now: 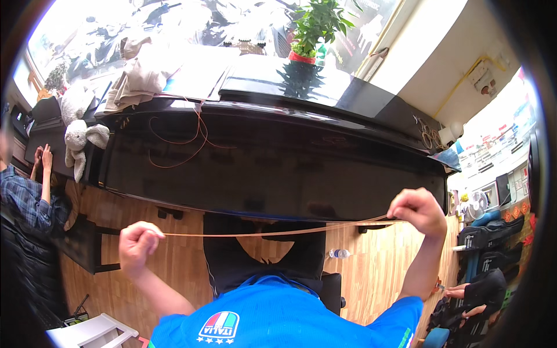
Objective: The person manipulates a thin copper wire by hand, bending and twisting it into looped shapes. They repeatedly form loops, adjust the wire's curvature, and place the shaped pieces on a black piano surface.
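Observation:
A thin, flat, orange-tan strip (261, 234) stretches across in front of my body, sagging slightly in the middle. Its left end is pinched in the closed fingers of my left hand (137, 243). My right hand (419, 210), a little higher and farther away, is closed on the other end, where the strip appears doubled. Whether it is leather, cane or some other material I cannot make out. Several similar thin strips (200, 124) lie in loose curls on the glossy black piano-like furniture (278, 174) beyond my hands.
A potted plant (303, 53), a beige cloth (139, 75) and scissors (428, 137) rest along the far top. A grey plush toy (76, 138) hangs at the left, near a person in a plaid sleeve (29, 194). On the wooden floor lies a plastic bottle (339, 253). Another person (484, 293) is at right.

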Demonstrator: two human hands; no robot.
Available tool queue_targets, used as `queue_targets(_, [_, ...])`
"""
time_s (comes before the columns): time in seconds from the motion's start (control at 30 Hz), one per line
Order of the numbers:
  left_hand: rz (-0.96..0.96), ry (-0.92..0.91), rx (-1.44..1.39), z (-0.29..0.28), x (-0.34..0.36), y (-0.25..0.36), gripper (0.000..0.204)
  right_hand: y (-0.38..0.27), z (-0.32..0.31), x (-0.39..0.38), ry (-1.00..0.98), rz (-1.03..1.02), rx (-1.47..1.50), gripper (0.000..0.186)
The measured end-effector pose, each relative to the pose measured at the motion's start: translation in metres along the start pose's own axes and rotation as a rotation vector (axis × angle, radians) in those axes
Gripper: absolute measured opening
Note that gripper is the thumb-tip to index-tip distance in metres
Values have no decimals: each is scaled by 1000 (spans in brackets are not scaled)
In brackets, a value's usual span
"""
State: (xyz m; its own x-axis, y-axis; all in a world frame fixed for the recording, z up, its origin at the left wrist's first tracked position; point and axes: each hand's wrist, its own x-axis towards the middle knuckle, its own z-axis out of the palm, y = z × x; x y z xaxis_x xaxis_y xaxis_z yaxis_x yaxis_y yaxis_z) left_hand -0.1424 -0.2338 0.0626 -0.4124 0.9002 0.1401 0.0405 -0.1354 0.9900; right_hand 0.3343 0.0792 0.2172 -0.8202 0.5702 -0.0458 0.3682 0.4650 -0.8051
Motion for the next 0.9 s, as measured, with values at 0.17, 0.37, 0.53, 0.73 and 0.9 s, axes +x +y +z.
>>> queue_targets(0.17, [170, 312, 63, -57, -38, 15, 26, -46, -21, 95, -129, -20, -67, 7])
queue_targets(0.37, [635, 115, -753, -74, -49, 19, 15, -82, -12, 215, -78, -516, -452, 8])
queue_targets(0.53, [678, 68, -893, -43, -33, 29, 12, -102, -1, 307, 190, -472, -440, 17])
queue_targets(0.73, [550, 122, -575, -4, 2, 35, 22, -96, -15, 373, 448, -596, -561, 24])
queue_targets(0.9, [500, 122, -414, 13, 24, 38, 27, -73, -20, 411, 525, -595, -484, 22])
